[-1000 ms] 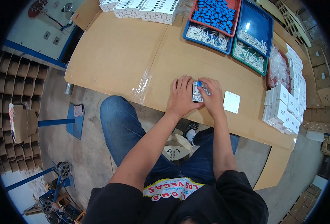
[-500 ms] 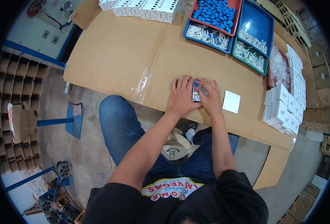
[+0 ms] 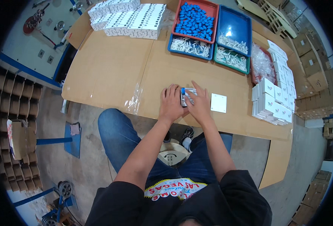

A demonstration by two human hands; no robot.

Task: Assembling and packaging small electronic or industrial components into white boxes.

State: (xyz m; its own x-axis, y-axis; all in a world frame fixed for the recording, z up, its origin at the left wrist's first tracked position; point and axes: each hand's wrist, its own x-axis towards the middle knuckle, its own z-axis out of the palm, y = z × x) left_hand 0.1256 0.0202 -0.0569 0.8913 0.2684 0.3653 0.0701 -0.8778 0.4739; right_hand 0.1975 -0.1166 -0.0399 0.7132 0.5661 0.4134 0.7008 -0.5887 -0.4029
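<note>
The left hand [image 3: 170, 102] lies against a small box [image 3: 184, 99] on the cardboard [image 3: 110, 67]; the right hand [image 3: 200, 103] bends over it; whether either's fingers grip is unclear.

This looks like a workshop or small factory: a cardboard-covered table [image 3: 106, 71] bears trays [image 3: 230, 28] of small blue parts [image 3: 195, 22] and stacked white boxes [image 3: 145, 22], with pulley wheels [image 3: 65, 189], brown cartons [image 3: 311, 57] and a concrete floor [image 3: 89, 158] around it.

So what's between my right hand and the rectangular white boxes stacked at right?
A flat white square panel lying on brown cardboard, seen in the head view.
</note>
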